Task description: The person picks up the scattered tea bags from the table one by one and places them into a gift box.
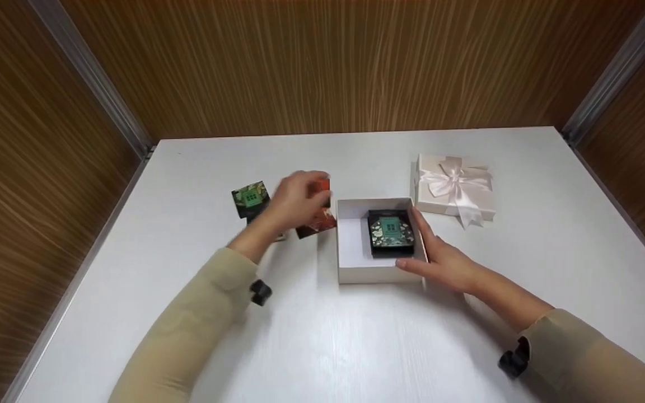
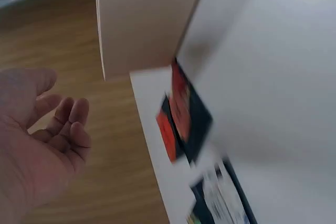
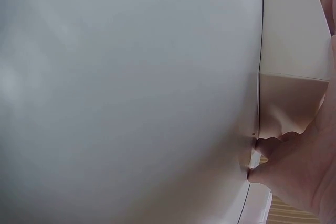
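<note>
An open white gift box [image 1: 379, 274] stands mid-table with a small black-and-green patterned box [image 1: 391, 232] inside, toward its right. My right hand [image 1: 440, 260] holds this gift box at the near right corner, thumb over the front rim and index finger along the right wall. Left of the box, my left hand [image 1: 300, 198] hovers by a red-and-black patterned box [image 1: 311, 228] and an orange-red piece [image 1: 324, 184]. In the left wrist view that hand [image 2: 50, 135] has loosely bent fingers and nothing between them.
A green-and-black patterned box [image 1: 251, 197] lies farther left, with another dark item partly hidden under the left forearm. At the back right sits a pale pink lid [image 1: 431, 193] with a satin bow [image 1: 453, 178]. Wood-grain panels [image 1: 322, 67] enclose the white table [image 1: 300, 358].
</note>
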A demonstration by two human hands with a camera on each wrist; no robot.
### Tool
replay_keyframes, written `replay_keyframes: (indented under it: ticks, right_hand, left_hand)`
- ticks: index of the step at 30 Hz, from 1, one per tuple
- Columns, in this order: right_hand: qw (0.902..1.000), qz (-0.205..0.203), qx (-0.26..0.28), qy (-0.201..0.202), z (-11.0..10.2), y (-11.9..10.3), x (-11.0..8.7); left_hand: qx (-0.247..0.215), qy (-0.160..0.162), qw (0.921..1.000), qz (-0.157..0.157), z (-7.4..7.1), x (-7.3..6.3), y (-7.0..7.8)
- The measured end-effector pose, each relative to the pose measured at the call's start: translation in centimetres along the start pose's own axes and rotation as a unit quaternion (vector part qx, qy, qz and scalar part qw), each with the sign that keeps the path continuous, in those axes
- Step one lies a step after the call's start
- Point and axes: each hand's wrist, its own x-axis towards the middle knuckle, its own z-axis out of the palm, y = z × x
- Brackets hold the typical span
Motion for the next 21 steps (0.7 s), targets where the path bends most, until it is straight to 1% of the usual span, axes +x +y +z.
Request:
replay_keyframes:
  ticks: [3, 5, 9, 11, 15, 18, 21]
  right_hand:
    - [1.0000, 0.000, -0.002, -0.001, -0.1, 0.0, 0.0]
    - [1.0000, 0.000, -0.005, -0.001, -0.1, -0.1, 0.0]
    - [1.0000, -0.002, -0.007, 0.003, -0.2, 0.0, 0.0]
    - [1.0000, -0.002, -0.005, 0.003, -0.3, -0.1, 0.0]
    - [1.0000, -0.002, -0.001, 0.000, -0.3, -0.2, 0.0]
    - [1.0000, -0.003, -0.001, -0.001, -0.2, -0.3, -0.1]
    - [1.0000, -0.001, -0.006, -0.001, -0.1, -0.3, -0.2]
  left_hand:
    - [-0.033, 0.024, 0.9982, -0.045, -2.4, -0.9, -2.7]
    - [-0.044, 0.038, 0.9960, -0.068, -3.8, -1.4, -4.7]
    - [-0.055, 0.065, 0.9914, -0.099, -5.6, -2.1, -8.3]
    - [-0.060, 0.072, 0.9887, -0.117, -6.1, -2.4, -10.0]
    - [-0.083, 0.072, 0.9804, -0.163, -6.6, -3.0, -12.7]
    - [-0.106, 0.075, 0.9743, -0.185, -6.6, -3.3, -14.2]
    - [-0.116, 0.079, 0.9714, -0.192, -6.4, -3.3, -15.5]
